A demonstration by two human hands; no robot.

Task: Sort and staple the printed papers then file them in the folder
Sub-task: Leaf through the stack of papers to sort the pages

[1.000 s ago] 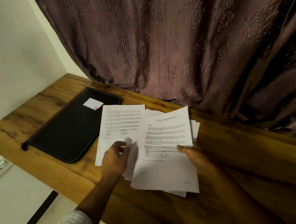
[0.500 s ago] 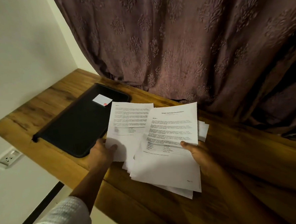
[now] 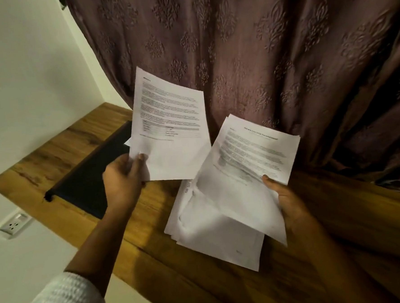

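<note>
My left hand pinches the lower left corner of a single printed sheet and holds it up in the air, above the table. My right hand grips a stack of several printed papers by its right side, thumb on top; the stack is raised and tilted, its lower end hanging toward the wooden table. The black folder lies closed on the table to the left, partly hidden behind my left hand and the sheet. No stapler is in view.
A patterned brown curtain hangs right behind the table. A white wall with a socket lies to the left, beyond the table's left edge. The table's front edge runs diagonally below my arms.
My left hand has lifted one sheet off the table and away from the pile. My right hand has raised the rest of the stack. The camera view has tilted upward.
</note>
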